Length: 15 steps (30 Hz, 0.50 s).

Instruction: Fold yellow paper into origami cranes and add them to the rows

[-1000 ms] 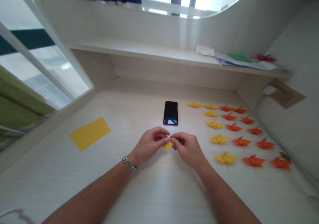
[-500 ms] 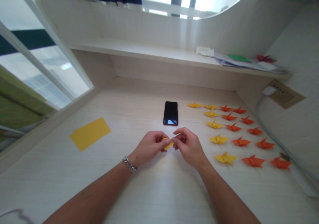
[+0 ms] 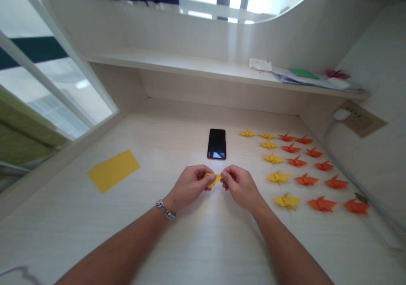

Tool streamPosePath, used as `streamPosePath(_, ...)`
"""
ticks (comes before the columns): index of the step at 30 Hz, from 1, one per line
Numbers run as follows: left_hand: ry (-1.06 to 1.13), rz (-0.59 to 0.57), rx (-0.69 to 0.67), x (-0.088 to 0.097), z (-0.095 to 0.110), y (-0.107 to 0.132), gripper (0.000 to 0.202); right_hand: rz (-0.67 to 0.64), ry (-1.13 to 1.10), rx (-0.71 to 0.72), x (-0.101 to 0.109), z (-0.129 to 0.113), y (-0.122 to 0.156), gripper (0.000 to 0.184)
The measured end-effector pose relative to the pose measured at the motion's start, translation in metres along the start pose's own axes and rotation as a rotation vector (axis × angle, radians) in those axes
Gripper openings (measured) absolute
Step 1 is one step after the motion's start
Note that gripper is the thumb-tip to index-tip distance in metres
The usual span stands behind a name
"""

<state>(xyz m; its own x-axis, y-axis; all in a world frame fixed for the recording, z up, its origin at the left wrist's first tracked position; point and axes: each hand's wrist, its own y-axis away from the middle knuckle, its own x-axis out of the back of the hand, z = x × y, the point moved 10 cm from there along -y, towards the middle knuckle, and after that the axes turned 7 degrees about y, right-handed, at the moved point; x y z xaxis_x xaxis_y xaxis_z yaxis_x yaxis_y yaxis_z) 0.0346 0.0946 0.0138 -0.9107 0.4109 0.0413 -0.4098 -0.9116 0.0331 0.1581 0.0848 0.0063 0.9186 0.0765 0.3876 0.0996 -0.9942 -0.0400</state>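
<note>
From afar, I see bright-yellow folded paper (image 3: 217, 178), golden-yellow flat paper (image 3: 113, 171) and a pale surface (image 3: 171, 122). My feed shows yellow cranes (image 3: 278, 176), orange cranes (image 3: 306, 179) and a black phone (image 3: 217, 143).

Left of phone (image 3: 217, 143): wide bare desktop (image 3: 168, 128), passable as far as flat yellow paper (image 3: 113, 171). Beyond it: open strip, stopped by back panel (image 3: 218, 94). Right: short gap, then yellow cranes (image 3: 278, 177) and orange cranes (image 3: 306, 180) in the way. Near side: blocked by left hand (image 3: 191, 183), right hand (image 3: 242, 187), folded yellow piece (image 3: 217, 179) between.
</note>
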Motion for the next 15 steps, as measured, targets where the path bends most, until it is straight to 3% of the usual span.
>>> streamPosePath(6, -0.009, 0.019, -0.002, 0.003, 0.001, 0.0, 0.02, -0.1, -0.265, -0.113, -0.009, 0.013, -0.004, 0.026)
streamPosePath(15, -0.048, 0.02, -0.017, 0.005, 0.001, 0.0, 0.02, -0.081, -0.025, -0.001, -0.008, 0.003, -0.001, 0.019)
